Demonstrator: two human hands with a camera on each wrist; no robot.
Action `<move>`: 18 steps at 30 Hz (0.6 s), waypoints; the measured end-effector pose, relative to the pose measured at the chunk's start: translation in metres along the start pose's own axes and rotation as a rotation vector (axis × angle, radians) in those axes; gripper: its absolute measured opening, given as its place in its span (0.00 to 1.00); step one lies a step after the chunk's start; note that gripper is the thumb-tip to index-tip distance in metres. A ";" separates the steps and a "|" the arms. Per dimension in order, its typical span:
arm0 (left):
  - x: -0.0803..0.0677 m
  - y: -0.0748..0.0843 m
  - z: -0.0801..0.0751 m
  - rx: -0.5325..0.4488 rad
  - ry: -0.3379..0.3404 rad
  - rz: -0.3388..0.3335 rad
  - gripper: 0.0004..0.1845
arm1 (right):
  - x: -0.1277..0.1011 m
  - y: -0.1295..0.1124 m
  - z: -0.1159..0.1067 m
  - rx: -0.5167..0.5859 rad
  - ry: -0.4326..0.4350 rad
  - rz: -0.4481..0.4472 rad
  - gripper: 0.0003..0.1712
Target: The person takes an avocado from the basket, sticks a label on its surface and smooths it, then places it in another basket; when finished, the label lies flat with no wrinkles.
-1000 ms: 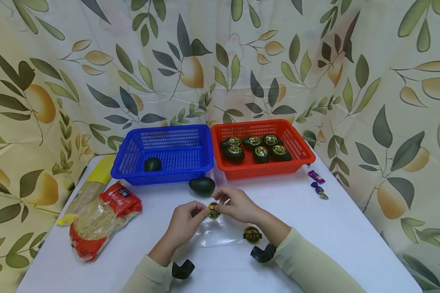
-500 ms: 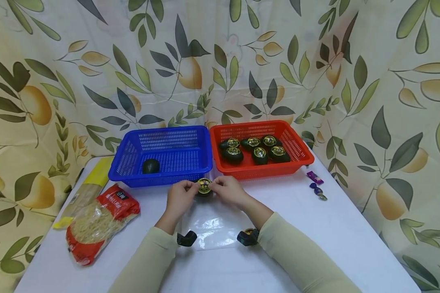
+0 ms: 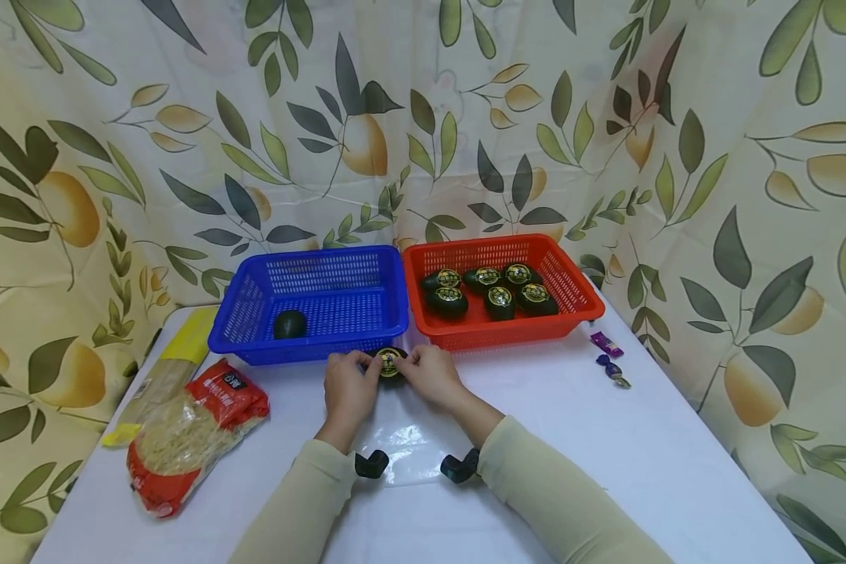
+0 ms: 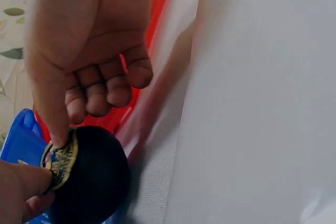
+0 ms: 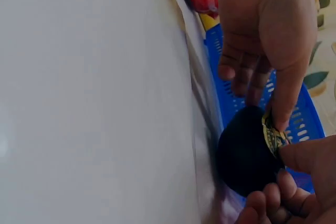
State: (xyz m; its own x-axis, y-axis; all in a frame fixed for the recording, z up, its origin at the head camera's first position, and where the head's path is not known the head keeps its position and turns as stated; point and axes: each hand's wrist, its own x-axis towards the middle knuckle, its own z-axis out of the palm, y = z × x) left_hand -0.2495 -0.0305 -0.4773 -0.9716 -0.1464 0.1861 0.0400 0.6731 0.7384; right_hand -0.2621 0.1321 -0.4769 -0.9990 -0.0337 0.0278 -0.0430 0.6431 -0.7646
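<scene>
A dark green avocado [image 3: 393, 381] lies before the blue basket, between my hands. On it is a round black-and-gold sticker [image 3: 389, 360]. My left hand [image 3: 348, 388] pinches the sticker's left edge, its thumb on the printed face in the left wrist view, its other fingers loosely curled. From the opposite side my right hand [image 3: 433, 376] holds the right edge, thumb on the sticker [image 5: 272, 135] in the right wrist view. Both thumbs bring the sticker against the avocado's skin. Below the hands lies a clear plastic sheet [image 3: 409, 446].
One avocado without a sticker [image 3: 291, 324] sits in the blue basket [image 3: 306, 348]. Several stickered avocados [image 3: 447, 301] are in the red basket [image 3: 507, 335]. A noodle bag [image 3: 190, 431] and a yellow packet [image 3: 172, 360] lie left, wrapped candies [image 3: 609, 368] right.
Both hands have moved away from the body and slightly left, carrying the sticker from above the plastic sheet to the avocado. Now the thumbs lie on the sticker over the avocado.
</scene>
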 end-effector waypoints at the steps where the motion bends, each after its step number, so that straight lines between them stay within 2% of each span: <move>1: -0.001 0.000 0.000 -0.009 0.004 0.003 0.13 | -0.001 0.001 0.000 0.010 -0.003 0.007 0.17; 4: -0.002 -0.002 0.001 -0.045 -0.006 0.007 0.13 | -0.002 0.005 -0.001 0.039 -0.001 -0.003 0.15; 7: -0.003 -0.004 0.000 -0.065 -0.046 -0.007 0.14 | -0.002 0.010 -0.002 0.092 -0.009 -0.030 0.14; 13: -0.007 -0.008 -0.005 -0.089 -0.154 -0.065 0.15 | -0.004 0.018 -0.006 0.263 -0.111 -0.070 0.18; 15: -0.009 -0.009 -0.007 -0.106 -0.171 -0.095 0.16 | -0.006 0.020 -0.008 0.263 -0.115 -0.104 0.15; 18: -0.011 -0.011 -0.008 -0.132 -0.163 -0.127 0.18 | -0.007 0.021 -0.009 0.233 -0.085 -0.158 0.12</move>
State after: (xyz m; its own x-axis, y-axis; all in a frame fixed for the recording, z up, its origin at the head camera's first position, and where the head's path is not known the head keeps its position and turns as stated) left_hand -0.2379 -0.0419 -0.4824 -0.9952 -0.0976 -0.0125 -0.0648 0.5551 0.8292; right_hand -0.2560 0.1525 -0.4873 -0.9755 -0.1894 0.1118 -0.1851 0.4322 -0.8826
